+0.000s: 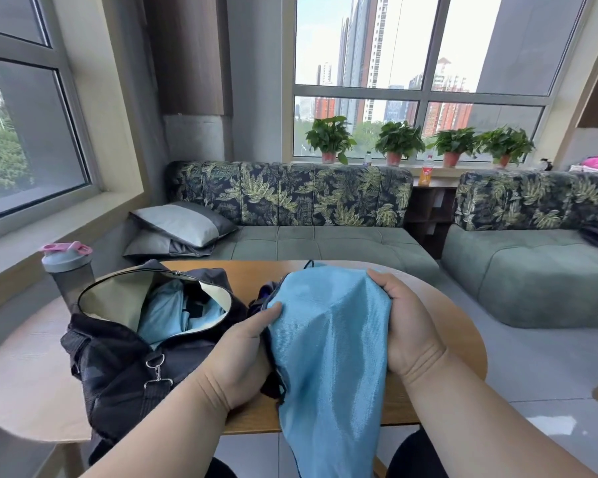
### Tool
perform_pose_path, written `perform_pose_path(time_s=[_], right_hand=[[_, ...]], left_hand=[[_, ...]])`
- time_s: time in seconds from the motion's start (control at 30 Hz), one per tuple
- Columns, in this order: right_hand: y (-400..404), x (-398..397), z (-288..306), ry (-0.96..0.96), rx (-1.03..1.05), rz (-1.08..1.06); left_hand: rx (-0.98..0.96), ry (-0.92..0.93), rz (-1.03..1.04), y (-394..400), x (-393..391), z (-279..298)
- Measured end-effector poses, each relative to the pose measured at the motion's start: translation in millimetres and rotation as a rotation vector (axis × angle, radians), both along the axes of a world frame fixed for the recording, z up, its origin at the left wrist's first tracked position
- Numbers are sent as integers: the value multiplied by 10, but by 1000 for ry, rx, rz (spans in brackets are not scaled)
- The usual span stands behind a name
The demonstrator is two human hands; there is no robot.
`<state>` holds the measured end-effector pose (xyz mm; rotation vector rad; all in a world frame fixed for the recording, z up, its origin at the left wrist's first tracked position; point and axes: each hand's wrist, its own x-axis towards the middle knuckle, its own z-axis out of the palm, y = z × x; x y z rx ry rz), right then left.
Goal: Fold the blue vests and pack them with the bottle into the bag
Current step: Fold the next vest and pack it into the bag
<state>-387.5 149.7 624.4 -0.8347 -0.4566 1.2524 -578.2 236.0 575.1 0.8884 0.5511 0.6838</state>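
Note:
A light blue vest [328, 346] hangs in front of me over the table's near edge. My left hand [246, 343] grips its left edge, and my right hand [404, 319] grips its upper right edge. To the left, a black bag [118, 370] lies unzipped on the table, with another light blue vest [173, 315] folded inside it. A dark shaker bottle [70, 270] with a grey lid and pink cap stands upright behind the bag at the table's far left.
The oval wooden table [439, 305] carries the bag. Beyond it stands a green sofa [325, 243] with two grey cushions [183, 225]. Potted plants [399, 141] and an orange drink bottle [426, 172] line the window ledge.

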Motion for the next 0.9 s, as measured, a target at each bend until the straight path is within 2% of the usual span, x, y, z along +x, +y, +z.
perform_pose_path(time_s=[0.17,0.33,0.4,0.5,0.63,0.73,0.8,0.9], right_hand=[[-51,85,-179,-127,-84,134],[-119,196,-295,-193,-44,136],[-171,162,-404,-248,-119,183],[-238,144,-530,-339,-122,250],[-288,245,-547,-367,-129,97],[-315,309,-524,-372,-145,-5],[-357,331,-504,-387,-171,-28],[-453,384,-453,-449,-182,14]], left_hand=[[95,72,108,135,-41,61],[79,121,174,155,-31,138],[83,177,195,121,-24,170],[127,368,244,85,-37,199],[162,596,262,90,-72,233],[322,744,241,90,-26,290],[407,780,269,116,47,300],[431,749,319,142,157,294]])
